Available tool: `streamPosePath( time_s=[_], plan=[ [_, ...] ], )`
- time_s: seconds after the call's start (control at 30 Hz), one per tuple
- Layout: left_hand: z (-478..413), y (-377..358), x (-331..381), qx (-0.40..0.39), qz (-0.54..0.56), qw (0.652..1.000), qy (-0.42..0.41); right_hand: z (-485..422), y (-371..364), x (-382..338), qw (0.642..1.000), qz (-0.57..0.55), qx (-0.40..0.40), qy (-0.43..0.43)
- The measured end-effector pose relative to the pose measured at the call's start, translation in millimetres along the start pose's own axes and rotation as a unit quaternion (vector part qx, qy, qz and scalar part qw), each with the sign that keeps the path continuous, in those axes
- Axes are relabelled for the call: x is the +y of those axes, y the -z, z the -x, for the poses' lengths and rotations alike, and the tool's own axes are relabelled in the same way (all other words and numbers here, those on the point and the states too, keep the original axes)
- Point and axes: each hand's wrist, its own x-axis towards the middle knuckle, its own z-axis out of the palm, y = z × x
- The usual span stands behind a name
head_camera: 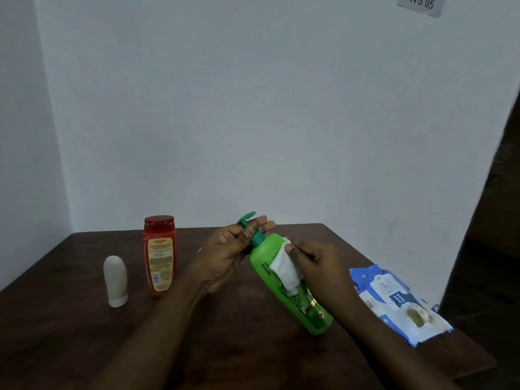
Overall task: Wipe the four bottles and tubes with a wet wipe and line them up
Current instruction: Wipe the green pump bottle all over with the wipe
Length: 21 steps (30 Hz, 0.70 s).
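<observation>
Left hand (233, 249) grips the pump neck of a green bottle (263, 258) between thumb and fingers, palm turned inward and forearm reaching up from the lower frame. Right hand (318, 266) pinches a white wet wipe (284, 270) against the bottle's shoulder, thumb on top. The bottle leans pump-up toward the left, its base low over the dark table (253, 358), possibly touching it. At left, 2 items stand upright near each other: a red bottle (159, 257) and a white tube (115, 280), cap down. A blue wipes pack (399, 302) lies at right.
</observation>
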Motion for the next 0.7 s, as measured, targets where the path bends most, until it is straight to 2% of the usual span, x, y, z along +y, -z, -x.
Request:
streamPosePath(
  time_s=[0.1, 0.2, 0.4, 0.5, 0.6, 0.7],
  plan=[
    [2.1, -3.0, 1.3, -0.006, 0.006, 1.000, -0.003, -0.3, -6.1, -13.7, 0.998, 0.029, 0.021, 0.043],
    [3.5, -6.0, -2.1, 0.030, 0.006, 0.999, -0.023, 13.3, -11.2, -21.6, 0.989, 0.090, 0.041, 0.106],
    [2.4, -3.3, -2.8, 0.080, -0.042, 0.996, -0.025, 48.8, -2.5, -6.2, 0.978, 0.136, -0.019, 0.158],
    [3.1, -3.5, -2.2, 0.077, -0.093, 0.992, -0.023, 57.3, 3.3, 7.3, 0.983, 0.133, -0.026, 0.122],
    [3.4, -5.3, -4.0, 0.025, -0.129, 0.991, -0.026, 51.7, 9.2, 16.2, 0.992, 0.111, -0.012, 0.057],
    [2.2, -7.3, -7.9, -0.008, -0.131, 0.991, -0.030, 44.1, 10.5, 15.2, 0.996, 0.086, 0.000, 0.038]
  ],
)
